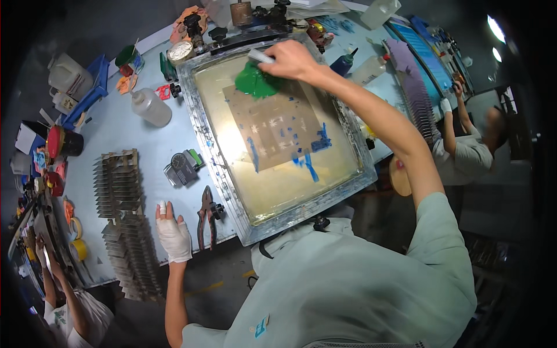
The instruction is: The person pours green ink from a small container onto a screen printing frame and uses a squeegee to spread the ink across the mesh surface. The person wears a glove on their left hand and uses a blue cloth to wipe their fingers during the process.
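My right hand is closed on a pale grey flat tool at the far end of a screen-printing frame. Below that tool a pool of green ink lies on the yellowish screen mesh. Within the mesh is a brownish stencil area with small light star shapes and bits of blue tape. My left hand, in a white glove with some fingertips bare, hangs at the table's near edge, fingers apart and holding nothing. It is between pliers and a rack of thin metal plates.
A squeeze bottle and a small grey device stand left of the frame. Black clamp knobs hold its far end. Ink pots and a blue tray line the left. Co-workers are at both sides.
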Demonstrator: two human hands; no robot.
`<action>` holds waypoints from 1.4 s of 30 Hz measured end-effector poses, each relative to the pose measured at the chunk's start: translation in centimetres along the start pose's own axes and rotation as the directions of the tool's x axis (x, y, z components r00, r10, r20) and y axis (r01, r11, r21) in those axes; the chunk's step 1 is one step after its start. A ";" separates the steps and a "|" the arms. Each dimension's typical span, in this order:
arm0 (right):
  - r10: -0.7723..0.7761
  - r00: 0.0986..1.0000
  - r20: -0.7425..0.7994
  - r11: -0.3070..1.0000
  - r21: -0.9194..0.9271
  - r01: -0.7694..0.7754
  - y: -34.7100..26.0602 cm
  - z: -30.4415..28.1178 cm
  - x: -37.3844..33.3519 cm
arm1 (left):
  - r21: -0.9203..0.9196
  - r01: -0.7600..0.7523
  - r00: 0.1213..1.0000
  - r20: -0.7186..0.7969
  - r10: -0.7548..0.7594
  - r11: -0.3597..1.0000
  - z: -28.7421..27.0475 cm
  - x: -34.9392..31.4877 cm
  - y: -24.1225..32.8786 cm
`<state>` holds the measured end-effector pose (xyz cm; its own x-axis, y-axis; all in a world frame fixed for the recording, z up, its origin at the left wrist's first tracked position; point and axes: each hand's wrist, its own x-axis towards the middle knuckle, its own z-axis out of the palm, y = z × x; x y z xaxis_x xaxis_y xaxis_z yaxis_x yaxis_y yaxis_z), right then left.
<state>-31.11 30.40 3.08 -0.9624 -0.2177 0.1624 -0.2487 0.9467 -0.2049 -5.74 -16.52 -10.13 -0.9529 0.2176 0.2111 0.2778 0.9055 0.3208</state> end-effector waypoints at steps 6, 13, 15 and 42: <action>-0.165 0.984 0.065 0.983 -0.072 0.169 -0.1 -2.1 0.0 | -0.016 0.000 1.000 -0.015 -0.001 1.000 0.4 -0.2 -0.2; -0.336 0.938 -0.091 0.938 -0.122 0.324 0.7 0.7 1.3 | -0.029 0.004 1.000 -0.006 -0.004 1.000 0.1 0.1 0.0; -0.458 0.889 -0.015 0.883 -0.121 0.453 -1.3 0.8 1.8 | -0.030 -0.007 1.000 -0.015 0.006 1.000 0.0 0.2 0.0; -0.419 0.908 0.005 0.897 -0.153 0.414 -3.6 1.7 4.8 | -0.027 0.003 1.000 -0.015 -0.003 1.000 0.1 0.1 -0.1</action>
<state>-35.00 25.54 2.91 -0.7704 -0.5953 0.2283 -0.6053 0.7954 0.0316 -5.86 -16.54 -10.20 -0.9519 0.2091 0.2241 0.2783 0.8960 0.3461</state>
